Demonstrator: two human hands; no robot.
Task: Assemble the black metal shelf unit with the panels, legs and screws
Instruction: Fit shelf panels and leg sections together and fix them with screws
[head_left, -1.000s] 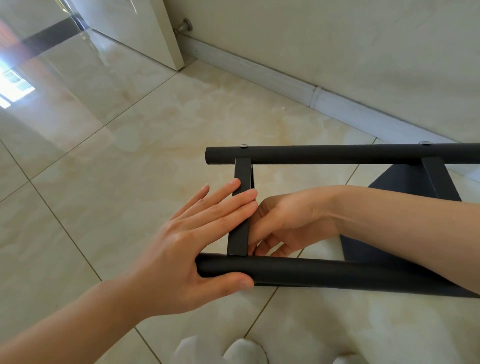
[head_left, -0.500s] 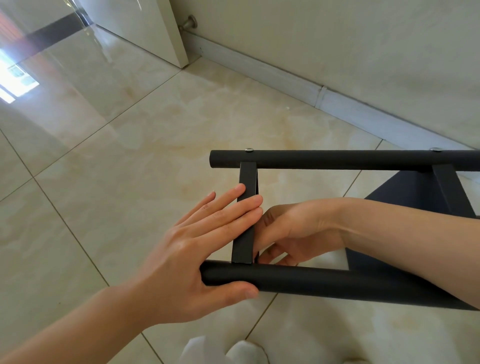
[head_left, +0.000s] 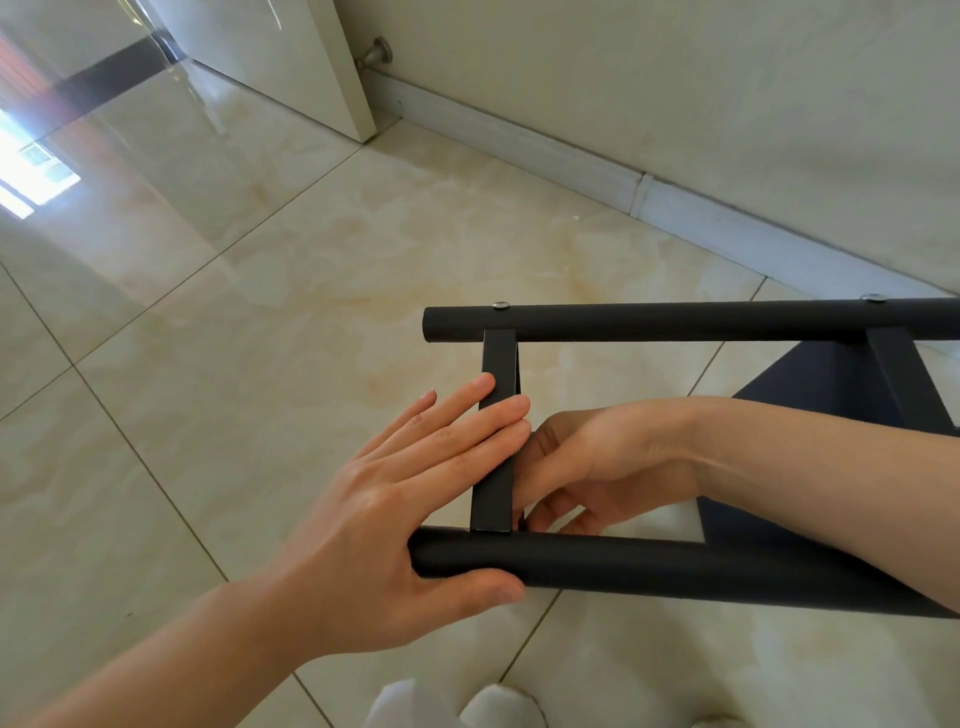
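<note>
Bright daylight; window glare on the glossy floor (head_left: 156, 218) at left; sharp focus; edges bowed.

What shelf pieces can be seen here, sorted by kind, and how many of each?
Round black legs: 2 (far leg, near leg)
Flat black panels, seen edge-on: 2 (left panel, right panel)
Silver screw heads on the far leg: 2 (left screw, right screw)
Total: 6
</note>
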